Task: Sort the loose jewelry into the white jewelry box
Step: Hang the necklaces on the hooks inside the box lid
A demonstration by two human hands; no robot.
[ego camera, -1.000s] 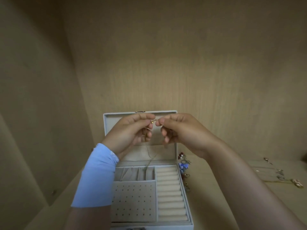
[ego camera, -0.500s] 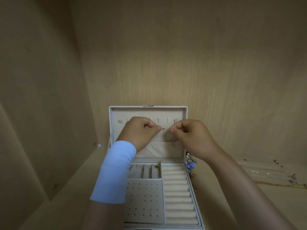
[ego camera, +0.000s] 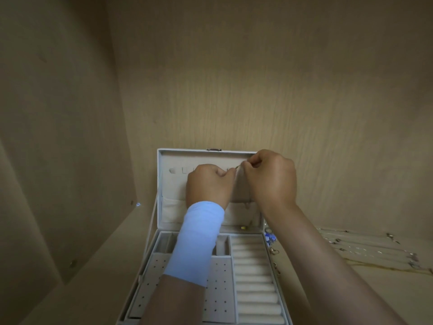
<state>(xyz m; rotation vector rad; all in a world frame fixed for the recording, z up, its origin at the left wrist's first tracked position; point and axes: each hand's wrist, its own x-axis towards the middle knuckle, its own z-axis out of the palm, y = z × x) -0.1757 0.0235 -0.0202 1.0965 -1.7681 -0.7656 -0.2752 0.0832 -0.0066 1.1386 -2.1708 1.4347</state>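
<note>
The white jewelry box (ego camera: pixel 161 184) stands open on the wooden shelf, its lid upright against the back panel. My left hand (ego camera: pixel 208 186) and my right hand (ego camera: pixel 271 177) are both raised in front of the lid's inner lining, fingertips almost meeting. Between them they pinch a thin necklace chain (ego camera: pixel 237 168) close to the row of hooks near the lid's top. The chain's lower part is hidden behind my hands. Ring rolls (ego camera: pixel 255 277) fill the box's right side and an earring panel (ego camera: pixel 150 289) its left.
Loose jewelry lies on the shelf right of the box: several small earrings and charms (ego camera: pixel 270 240) by its edge, and several thin chains (ego camera: pixel 365 252) further right. A pale blue band wraps my left wrist (ego camera: pixel 199 240). Wooden walls close in at the left and back.
My hands moved from in front of the box toward the lid's inside, then up and right to the hook row, still holding the chain. The view shifted closer to the box.
</note>
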